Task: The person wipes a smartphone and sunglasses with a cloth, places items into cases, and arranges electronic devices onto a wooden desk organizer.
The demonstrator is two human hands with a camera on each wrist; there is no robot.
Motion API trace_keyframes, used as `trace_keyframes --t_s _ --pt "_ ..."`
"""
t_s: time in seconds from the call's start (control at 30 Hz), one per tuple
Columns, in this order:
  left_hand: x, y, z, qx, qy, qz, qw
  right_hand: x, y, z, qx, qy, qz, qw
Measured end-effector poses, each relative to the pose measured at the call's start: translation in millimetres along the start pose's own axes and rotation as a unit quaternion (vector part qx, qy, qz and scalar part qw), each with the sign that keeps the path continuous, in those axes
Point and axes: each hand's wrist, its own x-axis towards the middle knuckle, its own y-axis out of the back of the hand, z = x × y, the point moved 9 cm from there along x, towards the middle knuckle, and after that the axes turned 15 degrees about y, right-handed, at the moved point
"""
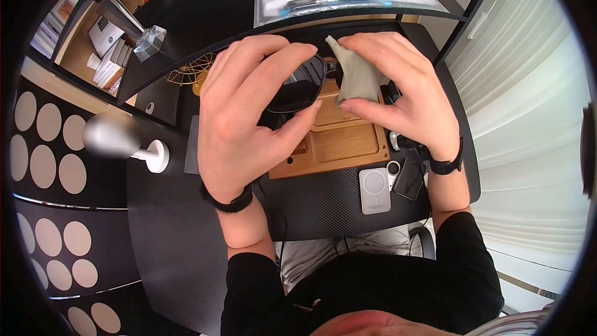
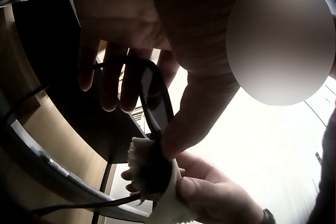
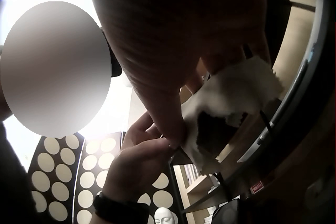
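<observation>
Dark-lensed sunglasses (image 1: 303, 90) are held up above the desk. My left hand (image 1: 239, 109) grips them at one lens, its thumb on the lower rim and its fingers along the top. My right hand (image 1: 413, 87) pinches a grey-green cloth (image 1: 359, 79) between thumb and fingers, and the cloth wraps the other lens. In the left wrist view the uncovered lens (image 2: 155, 95) shows beside the left thumb, and the dark temples stretch away to the left. Folds of the cloth (image 3: 239, 85) hide much of the frame in the right wrist view.
Below the hands, a wooden tray (image 1: 347, 144) lies on the black desk. Near its right corner are a grey power bank (image 1: 375, 191) and a dark phone-like slab (image 1: 410, 178). A shelf holding pens (image 1: 329, 1) runs above. A white head stand (image 1: 158, 156) is at left.
</observation>
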Motion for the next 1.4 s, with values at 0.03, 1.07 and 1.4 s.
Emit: trace_keyframes --t_s 0.03,1.07,1.4 --pt "0 1 -1 0.0 0.0 0.0 1.0 0 0 1 0.0 0.001 -0.004 1.0" --pt "-1 -3 12 -0.023 -0.019 -0.006 1.0 3 -1 -9 -0.013 0.035 0.011 0.999" --pt "-2 1 9 -0.026 -0.018 -0.005 0.999 3 2 -8 -0.01 0.034 0.007 0.999"
